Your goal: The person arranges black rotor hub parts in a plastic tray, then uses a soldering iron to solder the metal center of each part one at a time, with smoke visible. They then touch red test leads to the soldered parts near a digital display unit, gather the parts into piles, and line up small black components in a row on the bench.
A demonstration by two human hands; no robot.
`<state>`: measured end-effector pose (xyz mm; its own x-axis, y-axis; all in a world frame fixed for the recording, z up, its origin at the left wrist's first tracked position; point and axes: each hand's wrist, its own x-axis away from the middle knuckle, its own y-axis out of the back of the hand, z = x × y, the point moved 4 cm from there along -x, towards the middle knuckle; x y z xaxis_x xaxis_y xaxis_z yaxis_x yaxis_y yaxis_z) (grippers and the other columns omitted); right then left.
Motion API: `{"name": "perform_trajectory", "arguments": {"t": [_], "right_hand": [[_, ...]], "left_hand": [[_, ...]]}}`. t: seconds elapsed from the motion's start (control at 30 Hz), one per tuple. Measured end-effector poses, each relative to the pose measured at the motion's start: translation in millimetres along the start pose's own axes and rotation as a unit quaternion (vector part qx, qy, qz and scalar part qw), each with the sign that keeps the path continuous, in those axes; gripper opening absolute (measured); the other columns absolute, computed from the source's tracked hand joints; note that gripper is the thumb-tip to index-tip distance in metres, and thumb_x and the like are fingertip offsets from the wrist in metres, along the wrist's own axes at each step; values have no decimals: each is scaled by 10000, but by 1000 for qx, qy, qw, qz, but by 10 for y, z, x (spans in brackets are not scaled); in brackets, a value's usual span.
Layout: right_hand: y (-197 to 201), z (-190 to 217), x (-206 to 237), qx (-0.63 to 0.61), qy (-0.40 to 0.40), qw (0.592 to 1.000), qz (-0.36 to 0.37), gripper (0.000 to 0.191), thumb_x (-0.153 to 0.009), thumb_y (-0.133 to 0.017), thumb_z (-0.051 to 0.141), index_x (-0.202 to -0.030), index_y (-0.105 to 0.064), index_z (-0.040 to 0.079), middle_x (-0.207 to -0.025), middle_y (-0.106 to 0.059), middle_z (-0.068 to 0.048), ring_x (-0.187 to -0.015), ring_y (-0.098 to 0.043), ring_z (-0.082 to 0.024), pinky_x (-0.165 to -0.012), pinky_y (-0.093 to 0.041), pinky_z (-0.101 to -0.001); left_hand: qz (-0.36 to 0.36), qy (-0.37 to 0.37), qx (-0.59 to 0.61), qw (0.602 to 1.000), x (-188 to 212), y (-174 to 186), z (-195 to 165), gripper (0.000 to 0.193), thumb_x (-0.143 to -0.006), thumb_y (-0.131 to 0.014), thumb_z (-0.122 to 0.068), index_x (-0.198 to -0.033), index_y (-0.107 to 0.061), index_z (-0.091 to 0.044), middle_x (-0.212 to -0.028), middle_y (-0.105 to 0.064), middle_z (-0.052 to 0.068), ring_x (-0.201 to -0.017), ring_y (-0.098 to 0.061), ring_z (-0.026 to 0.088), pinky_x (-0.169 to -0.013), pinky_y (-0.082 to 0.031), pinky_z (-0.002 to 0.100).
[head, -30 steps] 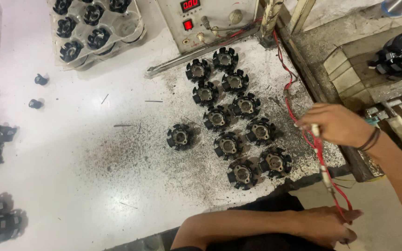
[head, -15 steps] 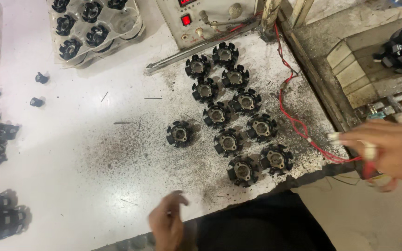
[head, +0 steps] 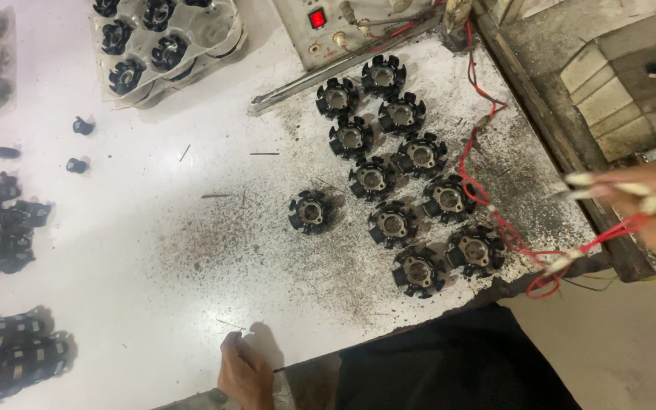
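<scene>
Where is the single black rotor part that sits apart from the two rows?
In the head view, the lone black rotor part lies mid-table on the white table, just left of the double row of rotor parts, well above the left hand.

A white table point(head: 153, 250), speckled with dark grit, carries ten black finned round parts point(head: 408, 163) in two rows, with one more point(head: 309, 211) standing apart to their left. A clear tray point(head: 165, 42) at the far edge holds similar parts. A grey box point(head: 335, 23) with a red switch sits behind. Small black pieces point(head: 1, 220) crowd the left edge.
</scene>
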<state>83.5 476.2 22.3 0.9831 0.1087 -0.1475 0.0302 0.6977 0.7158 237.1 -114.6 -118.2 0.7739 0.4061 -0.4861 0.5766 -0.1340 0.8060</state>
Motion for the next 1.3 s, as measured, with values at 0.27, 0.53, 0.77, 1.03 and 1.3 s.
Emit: {"name": "perform_trajectory", "arguments": {"t": [0.27, 0.53, 0.77, 1.03, 1.3], "right_hand": [[88, -197, 75, 89, 84, 992, -9, 269, -791, -754, 180, -1056, -780, 143, -845, -752, -15, -729, -665, -140, -625, -525, -342], [46, -94, 136, 163, 192, 967, 49, 297, -764, -741, 196, -1058, -775, 180, -880, -742, 2, -809, -681, -163, -737, -555, -380], [-156, -120, 28, 4, 4, 995, 100, 275, -800, -817, 105, -1075, -805, 92, -870, -767, -40, -679, -679, -134, -554, -494, -303], [-779, -81, 212, -162, -83, 981, 61, 174, -825, -819, 128, -972, -798, 38, -868, -802, -36, -780, -707, -75, -696, -528, -231], [-837, 105, 135, -67, -47, 994, 76, 173, -839, -774, 210, -970, -789, 98, -759, -779, -76, -631, -726, -179, -576, -530, -328]], "left_hand": [[12, 15, -10, 1000, -28, 49, -86, 140, -1010, -609, -81, -1125, -688, -94, -891, -733, 146, -724, -693, 337, -607, -528, 431], [21, 33, -9, 999, -53, 68, -102, 142, -1024, -598, -78, -1127, -696, -87, -865, -728, 139, -706, -690, 321, -602, -524, 420], [10, 19, -10, 1000, -50, 104, -190, 130, -1059, -583, -101, -1104, -697, -59, -915, -741, 156, -734, -709, 319, -615, -550, 404], [72, 79, -53, 993, 12, 75, -127, 157, -1069, -607, -152, -1129, -716, -58, -894, -736, 189, -752, -727, 350, -616, -570, 425], [43, 51, -14, 998, -2, -11, 10, 148, -1029, -606, -118, -1123, -706, -63, -918, -735, 192, -760, -727, 335, -625, -576, 411]]}}
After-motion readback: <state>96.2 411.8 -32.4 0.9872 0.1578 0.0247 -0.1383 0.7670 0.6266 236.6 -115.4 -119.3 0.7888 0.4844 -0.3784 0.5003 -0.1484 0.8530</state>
